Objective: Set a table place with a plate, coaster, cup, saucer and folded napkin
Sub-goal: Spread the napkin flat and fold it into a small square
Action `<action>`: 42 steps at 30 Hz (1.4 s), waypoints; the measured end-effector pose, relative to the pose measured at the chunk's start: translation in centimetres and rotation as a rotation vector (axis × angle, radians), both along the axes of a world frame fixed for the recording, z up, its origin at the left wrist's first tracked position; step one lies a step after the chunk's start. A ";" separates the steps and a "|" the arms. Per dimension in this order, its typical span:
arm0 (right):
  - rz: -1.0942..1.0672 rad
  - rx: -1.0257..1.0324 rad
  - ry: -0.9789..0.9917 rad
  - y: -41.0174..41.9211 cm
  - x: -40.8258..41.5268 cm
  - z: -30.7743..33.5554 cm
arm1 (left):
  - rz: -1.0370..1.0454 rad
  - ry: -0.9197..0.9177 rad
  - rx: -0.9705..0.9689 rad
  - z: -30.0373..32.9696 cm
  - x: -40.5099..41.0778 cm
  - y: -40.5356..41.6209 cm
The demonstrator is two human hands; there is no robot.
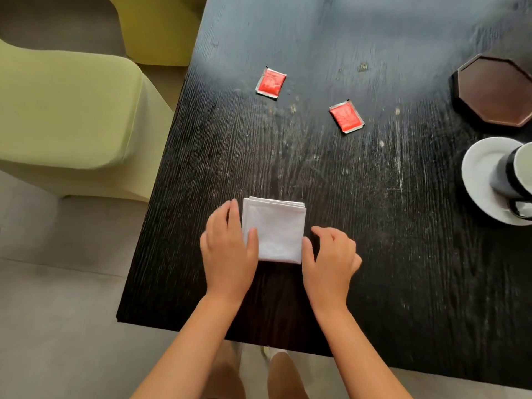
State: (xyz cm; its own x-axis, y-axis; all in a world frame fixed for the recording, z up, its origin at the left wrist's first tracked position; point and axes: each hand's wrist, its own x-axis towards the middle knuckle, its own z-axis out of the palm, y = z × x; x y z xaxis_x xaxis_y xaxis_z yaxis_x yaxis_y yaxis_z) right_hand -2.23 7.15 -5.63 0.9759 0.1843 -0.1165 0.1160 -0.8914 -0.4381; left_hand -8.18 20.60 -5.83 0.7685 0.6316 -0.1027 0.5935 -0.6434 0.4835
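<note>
A white napkin [276, 228], folded into a square, lies on the dark wooden table [374, 211] near its front left corner. My left hand [227, 246] lies flat along the napkin's left edge, thumb resting on the cloth. My right hand [331, 254] sits at the napkin's right edge with loosely curled fingers, thumb touching the lower right corner. At the far right a cup [515, 174] stands on a white saucer [478, 174]. Behind them sits a dark brown octagonal coaster [495, 90].
Two red sachets [270, 82] [347, 116] lie in the middle of the table. Green upholstered chairs [66, 116] stand to the left of the table. The table's front edge runs just below my wrists.
</note>
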 end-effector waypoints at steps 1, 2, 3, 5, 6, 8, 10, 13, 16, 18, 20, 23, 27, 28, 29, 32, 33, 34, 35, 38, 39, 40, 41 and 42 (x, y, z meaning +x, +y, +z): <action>-0.038 0.012 0.056 0.5 -0.1 0.1 | 0.080 -0.001 -0.074 0.0 0.1 -0.1; -0.070 0.024 0.115 1.1 0.0 0.2 | 0.122 0.003 -0.121 0.0 0.0 -0.3; -0.099 0.045 0.171 1.5 0.1 0.2 | 0.125 0.013 -0.148 -0.1 -0.1 -0.4; -0.149 0.139 0.273 2.2 0.6 0.7 | 0.116 -0.002 -0.204 -0.2 -0.1 -0.3; -0.172 0.211 0.320 2.5 0.9 0.9 | 0.125 -0.021 -0.243 -0.2 -0.1 -0.2; -0.222 0.342 0.417 2.8 1.3 1.5 | 0.163 -0.037 -0.329 -0.2 0.2 0.4; -0.264 0.426 0.512 3.0 1.7 2.0 | 0.173 -0.028 -0.402 -0.3 0.3 1.1; -0.225 0.490 0.607 3.1 1.9 2.7 | 0.146 0.026 -0.492 -0.1 0.1 1.8; -0.163 0.541 0.630 3.1 1.9 4.2 | 0.193 0.111 -0.602 0.6 -0.2 2.1; -0.130 0.564 0.628 3.2 2.0 5.7 | 0.231 0.154 -0.681 1.5 -0.3 2.2; -0.104 0.586 0.613 3.2 2.4 7.7 | 0.314 0.094 -0.906 2.9 -0.3 2.1; -0.073 0.679 0.614 2.7 3.3 11.5 | 0.489 -0.072 -1.388 5.8 -0.2 1.8; -0.039 0.868 0.688 0.7 4.6 16.6 | 0.442 -0.239 -1.671 10.8 0.6 2.1; -0.023 0.907 0.697 0.0 4.9 17.8 | 0.410 -0.272 -1.704 12.4 0.9 2.2; -0.009 0.945 0.700 -0.7 5.2 19.0 | 0.378 -0.298 -1.713 14.0 1.3 2.3; 0.031 1.022 0.671 -2.8 5.8 22.0 | 0.277 -0.304 -1.573 18.3 2.2 2.0; 0.052 1.033 0.653 -3.3 6.0 22.7 | 0.234 -0.294 -1.508 19.4 2.5 1.8; 0.074 1.046 0.634 -3.9 6.1 23.5 | 0.189 -0.288 -1.447 20.5 2.7 1.6; 0.100 1.055 0.606 -4.5 6.3 24.3 | 0.146 -0.291 -1.389 21.6 3.0 1.3; 0.127 1.042 0.496 -6.3 6.9 26.4 | 0.043 -0.335 -1.257 24.2 3.7 0.2; 0.120 1.034 0.462 -7.0 7.0 27.0 | 0.013 -0.358 -1.245 25.0 4.0 -0.3; 0.111 1.029 0.429 -7.7 7.1 27.5 | -0.014 -0.376 -1.237 25.8 4.3 -0.8; 0.100 1.025 0.396 -8.3 7.2 28.1 | -0.044 -0.387 -1.228 26.5 4.6 -1.3; 0.085 1.015 0.358 -8.9 7.3 28.7 | -0.076 -0.394 -1.216 27.3 5.0 -1.8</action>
